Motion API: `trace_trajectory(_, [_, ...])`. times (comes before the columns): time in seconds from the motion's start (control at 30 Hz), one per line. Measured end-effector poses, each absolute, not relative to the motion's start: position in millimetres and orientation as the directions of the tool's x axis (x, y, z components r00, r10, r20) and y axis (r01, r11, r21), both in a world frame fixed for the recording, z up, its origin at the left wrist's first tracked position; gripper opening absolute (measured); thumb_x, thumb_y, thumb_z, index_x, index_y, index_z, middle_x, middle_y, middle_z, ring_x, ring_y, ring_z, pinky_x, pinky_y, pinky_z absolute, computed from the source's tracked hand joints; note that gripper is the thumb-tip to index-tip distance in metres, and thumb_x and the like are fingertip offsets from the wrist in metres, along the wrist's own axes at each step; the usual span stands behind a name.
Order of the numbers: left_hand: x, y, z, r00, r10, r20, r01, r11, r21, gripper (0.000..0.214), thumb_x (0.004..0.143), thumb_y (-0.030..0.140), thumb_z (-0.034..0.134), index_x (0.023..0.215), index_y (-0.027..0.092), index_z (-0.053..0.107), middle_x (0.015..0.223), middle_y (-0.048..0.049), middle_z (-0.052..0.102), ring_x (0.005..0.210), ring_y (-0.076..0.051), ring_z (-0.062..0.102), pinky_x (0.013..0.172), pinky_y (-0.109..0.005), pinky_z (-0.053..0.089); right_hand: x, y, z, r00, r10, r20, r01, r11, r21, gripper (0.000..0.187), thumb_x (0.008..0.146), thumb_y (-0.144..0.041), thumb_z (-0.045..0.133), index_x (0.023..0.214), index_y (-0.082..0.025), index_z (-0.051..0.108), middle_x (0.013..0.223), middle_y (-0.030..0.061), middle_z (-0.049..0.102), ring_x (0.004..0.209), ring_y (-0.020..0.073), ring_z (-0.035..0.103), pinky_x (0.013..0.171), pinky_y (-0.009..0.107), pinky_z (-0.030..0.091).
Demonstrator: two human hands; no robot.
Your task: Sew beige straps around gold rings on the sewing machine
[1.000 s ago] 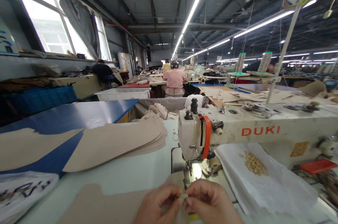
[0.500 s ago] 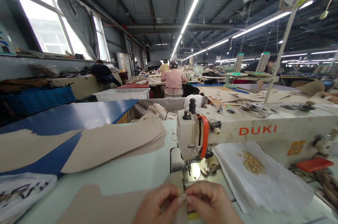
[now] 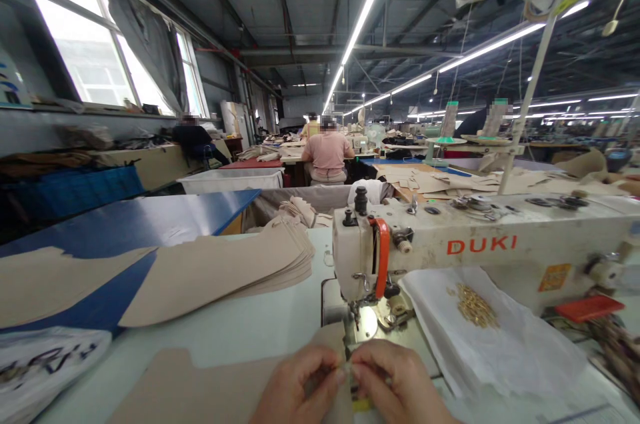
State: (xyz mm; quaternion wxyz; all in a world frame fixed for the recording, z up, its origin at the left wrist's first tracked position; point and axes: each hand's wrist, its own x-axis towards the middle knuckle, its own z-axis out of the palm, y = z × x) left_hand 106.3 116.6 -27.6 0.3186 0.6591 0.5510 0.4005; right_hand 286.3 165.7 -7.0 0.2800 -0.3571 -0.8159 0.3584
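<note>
Just in front of the sewing machine, my left hand and my right hand meet fingertip to fingertip. Both pinch the edge of a beige fabric piece, which spreads across the table to the left. A narrow part of it runs up toward the needle area, close to the lit round plate. Whatever small detail lies between the fingertips is mostly hidden. Right of the hands, a white cloth carries a pile of small gold-coloured metal pieces.
A stack of cut beige panels lies left of the machine, partly on a blue surface. A printed white plastic bag sits at the lower left. A thread stand rises behind the machine. Co-workers sit farther off.
The hands stay pinched together at nearly the same place, with only slight finger movement. The view has shifted a little, so the machine appears slightly farther left.
</note>
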Motion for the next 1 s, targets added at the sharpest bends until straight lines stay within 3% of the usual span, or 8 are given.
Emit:
trace_trajectory(0.13, [98.4,124.5,-37.3,-0.008,0.946,0.323,0.595,-0.255,0.762,0.028,0.09,0.04,0.045,0.1,0.021,0.063,0.103,-0.0064,0.065,0.1,-0.021,0.06,0.092,-0.035,0.048,286.6,169.6,-10.3,-0.523,0.847,0.096,0.35,0.316,-0.882,0.021,0.079,-0.031,0.05,0.068,-0.016,0.06,0.057,0.0013,0.058,0.055,0.0135,0.054,0.053,0.022,0.037])
trace_trajectory(0.23, [97.0,130.1,-46.6,-0.043,0.935,0.353,0.726,-0.214,0.654,0.03,0.087,0.03,0.047,0.11,0.017,0.061,0.114,-0.0125,0.062,0.111,-0.027,0.057,0.101,-0.049,0.045,286.6,174.3,-11.7,-0.469,0.883,0.007,0.305,0.17,-0.937,0.019,0.074,-0.032,0.052,0.064,-0.017,0.057,0.052,-0.002,0.053,0.048,0.0115,0.05,0.049,0.022,0.035])
trace_trajectory(0.3, [100.5,130.0,-50.4,0.003,0.933,0.359,0.785,-0.225,0.577,0.032,0.085,0.025,0.046,0.111,0.014,0.061,0.116,-0.0151,0.062,0.113,-0.028,0.057,0.101,-0.052,0.046,284.3,177.1,-10.1,-0.454,0.89,-0.046,0.288,0.098,-0.952,0.015,0.072,-0.028,0.053,0.063,-0.017,0.057,0.051,-0.0037,0.053,0.044,0.0095,0.048,0.046,0.02,0.034])
trace_trajectory(0.37, [105.6,127.6,-52.6,0.049,0.917,0.397,0.817,-0.265,0.512,0.032,0.086,0.024,0.045,0.111,0.012,0.061,0.115,-0.0161,0.063,0.111,-0.028,0.059,0.099,-0.052,0.048,279.4,179.4,-6.3,-0.455,0.881,-0.13,0.322,0.027,-0.946,0.01,0.07,-0.019,0.052,0.062,-0.017,0.057,0.051,-0.0053,0.054,0.041,0.0073,0.047,0.043,0.019,0.033])
trace_trajectory(0.5, [110.5,123.1,-56.6,0.054,0.86,0.507,0.835,-0.318,0.45,0.029,0.086,0.023,0.048,0.111,0.014,0.06,0.107,-0.0144,0.067,0.103,-0.027,0.063,0.091,-0.048,0.055,266.4,185.4,1.7,-0.445,0.848,-0.29,0.44,-0.075,-0.895,0.019,0.066,-0.004,0.047,0.054,-0.017,0.055,0.045,-0.0073,0.053,0.034,0.0054,0.044,0.037,0.017,0.03])
trace_trajectory(0.67, [108.0,123.0,-52.8,0.071,0.817,0.572,0.784,-0.4,0.475,0.022,0.084,0.02,0.053,0.105,0.019,0.062,0.101,-0.01,0.067,0.096,-0.025,0.065,0.085,-0.042,0.057,257.6,193.3,6.3,-0.431,0.827,-0.361,0.494,-0.119,-0.861,0.025,0.061,-0.001,0.047,0.045,-0.019,0.053,0.038,-0.0075,0.051,0.029,0.0069,0.044,0.033,0.017,0.03])
trace_trajectory(0.77, [108.1,124.5,-43.3,0.131,0.806,0.577,0.759,-0.456,0.464,0.016,0.086,0.016,0.05,0.091,0.02,0.064,0.093,-0.0073,0.067,0.088,-0.021,0.065,0.08,-0.036,0.058,255.9,194.5,9.7,-0.423,0.819,-0.388,0.517,-0.134,-0.846,0.026,0.062,-0.002,0.049,0.042,-0.02,0.051,0.037,-0.0069,0.05,0.028,0.0078,0.043,0.032,0.019,0.031])
trace_trajectory(1.0, [113.2,128.9,-34.4,0.215,0.793,0.57,0.778,-0.492,0.391,0.025,0.088,0.011,0.042,0.076,0.019,0.063,0.081,-0.005,0.065,0.079,-0.019,0.062,0.073,-0.031,0.054,254.0,193.9,20.8,-0.407,0.8,-0.44,0.571,-0.153,-0.807,0.03,0.065,-0.003,0.051,0.039,-0.019,0.05,0.036,-0.0059,0.05,0.027,0.0073,0.041,0.034,0.019,0.03])
